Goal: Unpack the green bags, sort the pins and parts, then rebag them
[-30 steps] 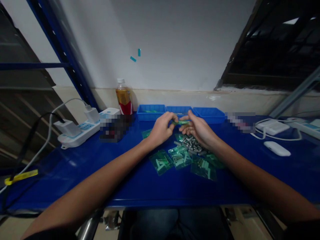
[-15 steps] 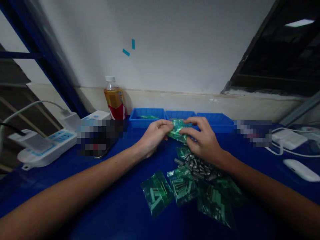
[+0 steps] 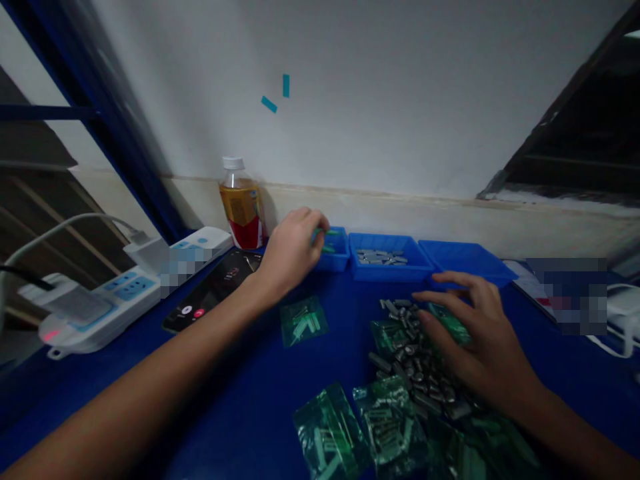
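Note:
At the back, my left hand (image 3: pixel 295 243) is closed at the left blue bin (image 3: pixel 340 260), its fingertips bent over the rim. Some green plastic (image 3: pixel 329 247) shows by those fingertips; whether they grip it is hidden. My right hand (image 3: pixel 475 333) hovers with fingers apart over a heap of small metal pins (image 3: pixel 413 367). A green plastic bag (image 3: pixel 453 325) shows between its thumb and fingers, not visibly gripped. On the table below my left hand lies a filled green bag (image 3: pixel 303 321). Several more filled bags (image 3: pixel 390 427) lie at the front.
The middle bin (image 3: pixel 390 270) holds silver pieces, with a right bin (image 3: pixel 465 267) beside it. A drink bottle (image 3: pixel 243 210), a phone (image 3: pixel 215 290) and a power strip (image 3: pixel 125 287) stand or lie left. A white cable (image 3: pixel 613 343) runs at the right.
Both hands have let go of the green bag and moved apart. My left hand went left to the bin, my right hand lower right. A filled bag now lies between them on the table.

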{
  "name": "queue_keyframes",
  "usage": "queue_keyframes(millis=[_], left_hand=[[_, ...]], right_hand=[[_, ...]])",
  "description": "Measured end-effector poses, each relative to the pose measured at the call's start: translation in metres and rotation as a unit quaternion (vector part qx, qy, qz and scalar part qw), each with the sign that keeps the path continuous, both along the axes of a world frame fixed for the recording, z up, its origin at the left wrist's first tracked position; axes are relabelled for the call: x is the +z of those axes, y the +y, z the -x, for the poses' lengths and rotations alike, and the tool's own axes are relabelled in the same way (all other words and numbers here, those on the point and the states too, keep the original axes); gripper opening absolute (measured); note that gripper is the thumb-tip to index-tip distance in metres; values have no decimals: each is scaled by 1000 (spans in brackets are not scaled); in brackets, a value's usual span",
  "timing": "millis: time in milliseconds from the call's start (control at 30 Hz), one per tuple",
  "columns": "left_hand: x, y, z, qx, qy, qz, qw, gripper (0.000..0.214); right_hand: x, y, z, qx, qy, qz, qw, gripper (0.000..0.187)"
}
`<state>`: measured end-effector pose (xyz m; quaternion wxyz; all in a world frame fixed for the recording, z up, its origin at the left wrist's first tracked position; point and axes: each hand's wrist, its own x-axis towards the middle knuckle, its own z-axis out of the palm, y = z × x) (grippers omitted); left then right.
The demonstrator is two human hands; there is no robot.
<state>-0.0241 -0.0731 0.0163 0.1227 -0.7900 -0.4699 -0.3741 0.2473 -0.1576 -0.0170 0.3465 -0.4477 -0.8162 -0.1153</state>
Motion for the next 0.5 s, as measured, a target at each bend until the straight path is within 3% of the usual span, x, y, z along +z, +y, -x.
queue_keyframes(millis=[167, 333, 500], left_hand=[[-4, -23, -21, -20, 132, 33, 991, 28], [-5, -47, -48, -128, 145, 129, 973, 23], [-23, -56, -52, -172, 128, 191, 958, 21]], right_hand=[[4, -7, 8, 69, -19, 44, 996, 15], [8, -29, 22, 149, -75, 143, 976, 27], [6, -38, 31, 137, -108, 211, 962, 18]])
